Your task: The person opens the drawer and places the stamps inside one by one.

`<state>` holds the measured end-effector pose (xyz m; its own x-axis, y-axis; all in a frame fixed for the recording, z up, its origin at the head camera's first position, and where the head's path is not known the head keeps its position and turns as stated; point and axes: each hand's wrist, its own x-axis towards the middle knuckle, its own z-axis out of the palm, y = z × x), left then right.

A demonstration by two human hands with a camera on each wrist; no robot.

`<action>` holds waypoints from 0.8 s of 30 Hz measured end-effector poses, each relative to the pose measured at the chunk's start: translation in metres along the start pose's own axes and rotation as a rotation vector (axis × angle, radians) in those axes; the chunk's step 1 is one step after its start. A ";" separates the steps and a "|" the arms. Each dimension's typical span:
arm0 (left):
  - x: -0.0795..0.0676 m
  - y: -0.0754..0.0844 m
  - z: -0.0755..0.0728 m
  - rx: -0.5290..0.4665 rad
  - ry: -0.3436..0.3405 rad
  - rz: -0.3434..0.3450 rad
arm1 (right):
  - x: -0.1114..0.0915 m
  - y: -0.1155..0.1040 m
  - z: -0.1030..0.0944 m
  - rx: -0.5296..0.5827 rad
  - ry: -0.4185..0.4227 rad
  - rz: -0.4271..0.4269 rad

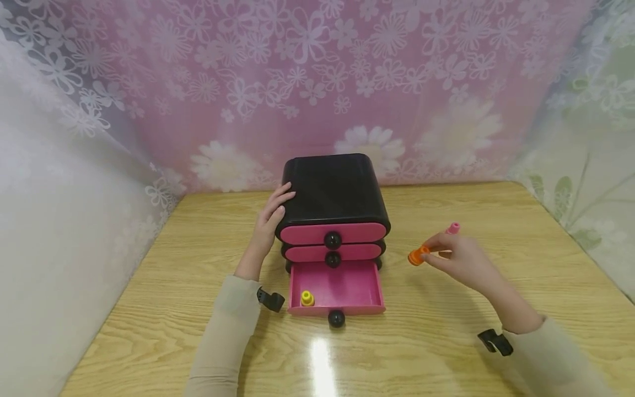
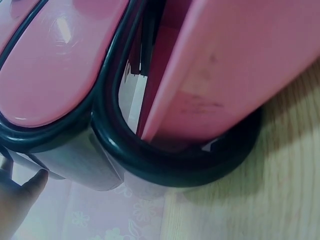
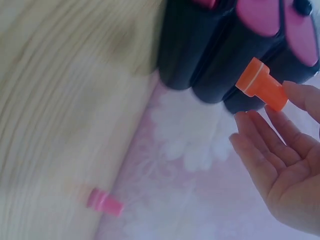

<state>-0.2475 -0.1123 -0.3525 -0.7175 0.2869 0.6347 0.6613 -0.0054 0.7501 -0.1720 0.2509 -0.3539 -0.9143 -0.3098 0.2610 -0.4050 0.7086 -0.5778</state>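
My left hand (image 1: pixel 270 220) rests along the left side of a black drawer cabinet (image 1: pixel 332 184), fingertips over its top edge and fingers fairly straight. Between thumb and fingertips my right hand (image 1: pixel 461 262) pinches a small orange toy stamper (image 3: pixel 262 85), held to the right of the cabinet. The lowest pink drawer (image 1: pixel 342 284) is pulled out, and a yellow stamper (image 1: pixel 307 298) stands in its front left corner. Above it, the top drawer (image 1: pixel 307 234) and the middle drawer (image 1: pixel 307 253) are closed. A pink stamper (image 3: pixel 105 202) stands on the table behind the right hand.
The wooden table (image 1: pixel 198 309) carries the cabinet near its back edge. Behind it hangs a pink flowered curtain (image 1: pixel 317 88), with pale cloth at both sides. Round black knobs (image 1: pixel 336 318) stick out from the drawer fronts.
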 end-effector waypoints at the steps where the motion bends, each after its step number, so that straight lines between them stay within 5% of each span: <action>1: 0.000 0.000 0.000 0.000 0.003 0.000 | -0.001 -0.004 0.002 0.008 -0.003 -0.014; 14: -0.001 0.001 -0.001 0.014 0.004 -0.026 | -0.005 -0.047 0.034 0.135 -0.154 -0.132; 24: 0.000 0.003 -0.001 0.029 0.002 -0.011 | 0.009 -0.060 0.059 0.081 -0.199 -0.205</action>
<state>-0.2457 -0.1129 -0.3505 -0.7251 0.2850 0.6269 0.6596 0.0258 0.7512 -0.1557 0.1680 -0.3626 -0.7933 -0.5650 0.2269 -0.5734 0.5678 -0.5906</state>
